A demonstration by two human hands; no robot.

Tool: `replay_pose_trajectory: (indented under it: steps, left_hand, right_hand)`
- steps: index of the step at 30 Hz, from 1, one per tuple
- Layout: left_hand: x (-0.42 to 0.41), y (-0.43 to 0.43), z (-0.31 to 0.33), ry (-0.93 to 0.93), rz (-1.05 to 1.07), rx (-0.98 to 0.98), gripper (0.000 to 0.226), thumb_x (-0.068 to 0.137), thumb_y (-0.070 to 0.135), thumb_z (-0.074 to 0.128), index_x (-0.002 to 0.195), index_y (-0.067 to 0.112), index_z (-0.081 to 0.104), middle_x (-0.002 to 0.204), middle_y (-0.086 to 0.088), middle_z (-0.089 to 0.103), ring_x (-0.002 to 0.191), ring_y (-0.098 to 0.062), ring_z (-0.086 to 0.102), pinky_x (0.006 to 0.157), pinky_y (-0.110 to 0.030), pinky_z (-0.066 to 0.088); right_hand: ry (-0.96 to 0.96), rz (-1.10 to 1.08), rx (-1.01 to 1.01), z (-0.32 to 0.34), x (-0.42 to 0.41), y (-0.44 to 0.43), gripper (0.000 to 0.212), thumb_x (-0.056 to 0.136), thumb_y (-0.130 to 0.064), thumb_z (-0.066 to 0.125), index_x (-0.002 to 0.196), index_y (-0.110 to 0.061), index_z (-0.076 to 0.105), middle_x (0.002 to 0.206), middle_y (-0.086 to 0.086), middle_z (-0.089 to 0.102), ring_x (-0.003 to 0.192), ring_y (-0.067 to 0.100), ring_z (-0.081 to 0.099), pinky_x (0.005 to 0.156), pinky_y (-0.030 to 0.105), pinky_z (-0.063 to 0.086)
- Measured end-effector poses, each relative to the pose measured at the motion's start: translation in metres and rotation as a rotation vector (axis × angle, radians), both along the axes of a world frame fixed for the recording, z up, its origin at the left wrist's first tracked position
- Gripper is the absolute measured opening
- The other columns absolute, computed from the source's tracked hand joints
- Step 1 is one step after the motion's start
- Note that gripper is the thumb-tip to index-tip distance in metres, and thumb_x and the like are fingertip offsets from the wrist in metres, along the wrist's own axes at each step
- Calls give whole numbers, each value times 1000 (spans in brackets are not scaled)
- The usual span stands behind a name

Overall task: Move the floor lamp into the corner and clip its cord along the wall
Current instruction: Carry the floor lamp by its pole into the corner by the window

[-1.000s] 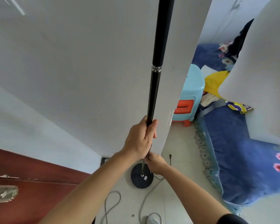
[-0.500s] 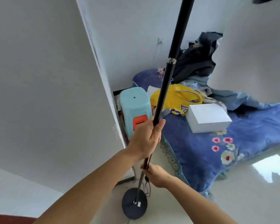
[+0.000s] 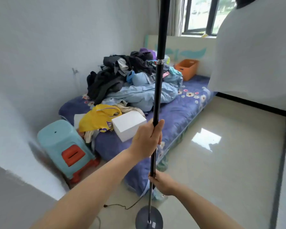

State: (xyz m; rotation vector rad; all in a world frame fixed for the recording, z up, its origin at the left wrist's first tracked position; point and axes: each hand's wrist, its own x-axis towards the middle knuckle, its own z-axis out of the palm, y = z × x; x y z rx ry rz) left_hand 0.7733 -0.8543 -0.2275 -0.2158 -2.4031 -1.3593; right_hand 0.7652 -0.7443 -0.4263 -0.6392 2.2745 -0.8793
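Black lamp pole, seemingly upright, clenched in left grip and right grip.

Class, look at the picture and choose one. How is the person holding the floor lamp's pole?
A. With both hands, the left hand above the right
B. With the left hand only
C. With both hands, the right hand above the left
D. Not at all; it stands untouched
A: the left hand is wrapped around the black pole higher up, while the right hand grips it lower, just above the round base.
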Motion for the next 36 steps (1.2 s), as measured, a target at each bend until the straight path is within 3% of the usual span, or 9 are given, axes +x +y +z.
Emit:
replay_pose_trajectory:
  steps: [3, 7, 11, 14, 16, 20, 23, 28, 36]
  left_hand:
    - [-30, 75, 5, -18, -105, 33, 50, 106, 30, 41, 68, 0, 53, 53, -10, 60, 50, -20, 58, 60, -34, 48]
    - [-72, 165, 18, -12, -230, 62, 53, 105, 32, 42, 66, -2, 55, 50, -1, 58, 46, -10, 53, 57, -31, 46]
    - [-113, 235, 33, 19, -338, 108, 63, 101, 39, 37, 57, -3, 55, 49, -9, 59, 50, -21, 57, 59, -34, 46]
    - [-143, 277, 40, 69, -391, 137, 59, 101, 40, 37, 56, 5, 52, 47, -6, 58, 49, -19, 56, 58, -32, 45]
    - [-164, 299, 44, 80, -434, 146, 54, 101, 42, 37, 57, 13, 50, 49, -9, 59, 51, -22, 58, 60, -37, 48]
    - [-213, 338, 50, 65, -482, 179, 47, 99, 45, 38, 62, 17, 48, 49, -5, 60, 52, -27, 59, 62, -41, 50]
    - [-255, 367, 48, 53, -541, 215, 42, 101, 40, 39, 66, 18, 45, 49, 1, 57, 52, -28, 58, 60, -38, 49]
    - [-335, 413, 40, 51, -595, 179, 46, 104, 35, 39, 66, 10, 50, 44, 11, 57, 45, -4, 51, 54, -12, 40]
    - [-456, 505, 41, -3, -701, 117, 43, 103, 40, 40, 68, 15, 45, 48, 4, 56, 48, -12, 52, 54, -24, 44]
  right_hand:
    - [12, -178, -9, 3, -16, 78, 12, 102, -28, 41, 97, -19, 45, 90, 3, 56, 83, 24, 56, 77, 38, 45]
    - [47, -395, -66, 13, -38, 172, 11, 103, -30, 41, 95, -24, 46, 83, -4, 53, 76, 15, 56, 78, 37, 49]
    - [106, -613, -118, 22, -62, 248, 5, 101, -29, 44, 100, -31, 49, 85, -3, 57, 81, 24, 62, 81, 44, 55]
    - [179, -729, -104, 27, -82, 292, 15, 101, -32, 44, 114, -31, 52, 87, -6, 59, 81, 20, 60, 74, 32, 50]
    - [219, -768, -90, 32, -99, 317, 12, 101, -33, 44, 110, -34, 52, 84, -9, 58, 76, 12, 56, 66, 24, 44]
    - [275, -820, -63, 40, -142, 358, 8, 101, -32, 43, 99, -34, 50, 78, -10, 55, 68, 6, 51, 59, 20, 37]
    - [281, -838, -43, 41, -182, 386, 10, 102, -32, 42, 99, -31, 51, 78, -8, 56, 67, 10, 51, 59, 23, 40]
    - [258, -829, 41, 38, -257, 432, 9, 101, -33, 41, 97, -33, 49, 83, -9, 57, 73, 8, 53, 65, 25, 42]
    - [217, -899, 0, 27, -370, 497, 10, 98, -36, 44, 91, -32, 50, 82, -5, 58, 75, 18, 59, 74, 40, 56]
